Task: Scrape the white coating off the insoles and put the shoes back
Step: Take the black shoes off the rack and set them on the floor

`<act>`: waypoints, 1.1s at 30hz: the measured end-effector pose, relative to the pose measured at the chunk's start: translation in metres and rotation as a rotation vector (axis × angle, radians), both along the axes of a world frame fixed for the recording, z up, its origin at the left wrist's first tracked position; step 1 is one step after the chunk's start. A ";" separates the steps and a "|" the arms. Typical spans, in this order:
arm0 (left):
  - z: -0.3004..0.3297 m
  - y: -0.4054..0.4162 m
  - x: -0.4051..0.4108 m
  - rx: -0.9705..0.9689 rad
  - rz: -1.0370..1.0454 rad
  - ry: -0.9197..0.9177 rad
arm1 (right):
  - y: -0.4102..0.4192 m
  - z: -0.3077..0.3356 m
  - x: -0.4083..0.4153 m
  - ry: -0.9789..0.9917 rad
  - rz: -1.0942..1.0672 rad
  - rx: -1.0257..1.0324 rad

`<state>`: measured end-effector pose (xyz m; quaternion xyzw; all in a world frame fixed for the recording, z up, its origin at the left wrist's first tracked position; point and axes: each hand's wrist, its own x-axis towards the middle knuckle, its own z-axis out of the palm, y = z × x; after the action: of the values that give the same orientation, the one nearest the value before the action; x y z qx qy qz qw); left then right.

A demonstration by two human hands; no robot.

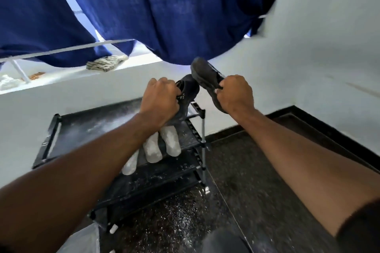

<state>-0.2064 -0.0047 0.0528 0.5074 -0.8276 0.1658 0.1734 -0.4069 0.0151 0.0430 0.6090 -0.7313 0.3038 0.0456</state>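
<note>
My left hand (161, 99) grips a dark grey shoe (188, 93) by its opening, above the right end of the black shoe rack (88, 123). My right hand (235, 93) holds a second dark shoe (204, 74) by its heel end, toe tilted up and to the left, its sole facing me. The two shoes nearly touch at the toes. Three white-coated insoles (152, 149) lie side by side on the rack's top shelf, below my left wrist, partly hidden by my left forearm.
White powder dusts the rack's shelves and the dark speckled floor (236, 170). Blue curtains (164, 12) hang over a white window ledge holding a folded cloth (106, 63). A white wall stands to the right. A clear plastic bag (82, 241) lies at the bottom left.
</note>
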 end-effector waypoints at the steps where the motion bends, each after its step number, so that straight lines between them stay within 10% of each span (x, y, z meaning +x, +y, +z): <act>1: -0.003 0.005 -0.017 0.004 -0.012 -0.013 | 0.007 -0.003 -0.009 -0.006 -0.026 -0.004; 33: -0.420 0.018 -0.189 0.528 -0.389 -0.305 | 0.046 -0.411 -0.107 -0.093 -0.160 0.643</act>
<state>-0.3953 0.0137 -0.3670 0.3371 -0.9394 -0.0158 -0.0608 -0.5141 0.0608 -0.3682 0.5185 -0.8364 0.0803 -0.1585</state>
